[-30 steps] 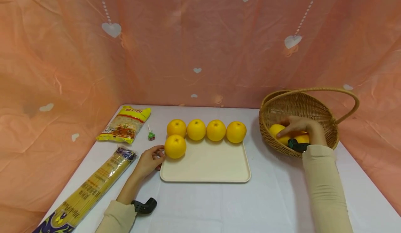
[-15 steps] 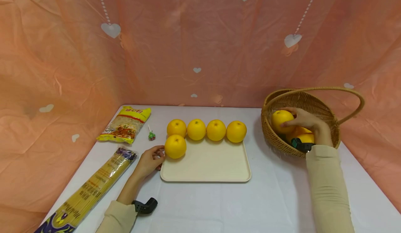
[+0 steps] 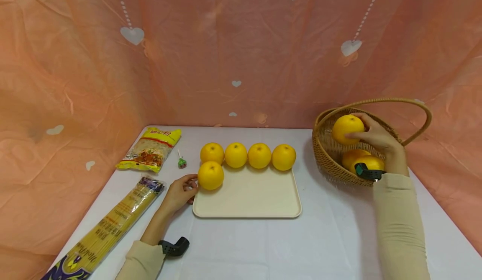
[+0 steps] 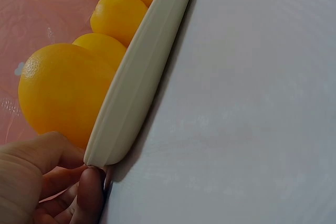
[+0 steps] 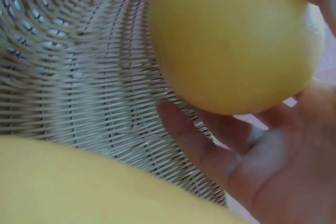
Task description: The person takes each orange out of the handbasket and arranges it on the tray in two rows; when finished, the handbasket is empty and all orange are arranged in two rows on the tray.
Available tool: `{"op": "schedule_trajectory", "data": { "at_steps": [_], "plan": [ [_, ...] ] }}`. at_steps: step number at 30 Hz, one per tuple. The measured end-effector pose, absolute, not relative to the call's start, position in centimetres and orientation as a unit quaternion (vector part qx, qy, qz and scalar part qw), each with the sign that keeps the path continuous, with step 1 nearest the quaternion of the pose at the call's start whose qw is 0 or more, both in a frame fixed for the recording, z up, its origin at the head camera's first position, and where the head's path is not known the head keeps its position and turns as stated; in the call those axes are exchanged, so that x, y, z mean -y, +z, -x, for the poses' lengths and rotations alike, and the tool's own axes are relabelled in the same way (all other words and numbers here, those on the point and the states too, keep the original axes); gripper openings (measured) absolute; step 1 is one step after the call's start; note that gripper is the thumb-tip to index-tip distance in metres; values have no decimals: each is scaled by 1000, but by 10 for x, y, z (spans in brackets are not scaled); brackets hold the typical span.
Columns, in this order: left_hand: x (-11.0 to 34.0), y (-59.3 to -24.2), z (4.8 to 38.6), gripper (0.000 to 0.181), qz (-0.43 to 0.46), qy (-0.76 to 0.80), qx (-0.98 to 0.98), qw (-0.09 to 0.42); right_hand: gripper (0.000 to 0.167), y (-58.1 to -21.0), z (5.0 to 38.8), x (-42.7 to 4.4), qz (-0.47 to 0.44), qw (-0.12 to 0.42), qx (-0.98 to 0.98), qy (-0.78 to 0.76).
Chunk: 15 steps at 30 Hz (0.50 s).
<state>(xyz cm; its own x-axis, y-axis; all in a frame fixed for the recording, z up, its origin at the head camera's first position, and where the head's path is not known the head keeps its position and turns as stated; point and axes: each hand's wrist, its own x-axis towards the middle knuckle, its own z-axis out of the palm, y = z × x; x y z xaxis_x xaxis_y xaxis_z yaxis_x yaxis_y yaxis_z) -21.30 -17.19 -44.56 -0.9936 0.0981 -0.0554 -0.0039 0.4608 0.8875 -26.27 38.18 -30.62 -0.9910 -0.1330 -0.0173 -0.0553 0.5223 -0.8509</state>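
My right hand [image 3: 378,134] grips an orange [image 3: 347,129], thumb and fingers round it, lifted inside the wicker basket [image 3: 325,163]. In the right wrist view this orange [image 5: 236,40] fills the upper middle, with another orange [image 5: 79,187] below left. Two oranges [image 3: 370,163] lie low in the basket, partly behind my wrist. At the left edge of the cream tray [image 3: 250,200], my left hand [image 3: 181,194] pinches the rim; the left wrist view has its thumb [image 4: 52,148] at the tray edge beside the nearest orange [image 4: 68,90]. A row of several oranges [image 3: 260,155] lines the tray's back.
Left of the tray lie a yellow bag of dry food [image 3: 150,149], a small lollipop [image 3: 182,162] and a long pack of spaghetti [image 3: 109,225]. The basket's handle [image 3: 388,100] arches up at the right. Behind the table hangs a pink curtain [image 3: 241,54].
My right hand has taken hold of an orange in the basket and raised it from the others there. The left hand and the oranges on the tray stay put.
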Motion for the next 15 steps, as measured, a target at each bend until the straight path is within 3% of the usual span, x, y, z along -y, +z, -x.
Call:
{"op": "schedule_trajectory", "data": {
  "at_steps": [6,15],
  "plan": [
    [172,-446,214,43,-26,517,-854,50,48,-299,255,-379,94,48,-830,-548],
    [172,-445,213,43,-29,521,-852,50,56,-283,239,-368,260,89,-809,-520]
  ]
}}
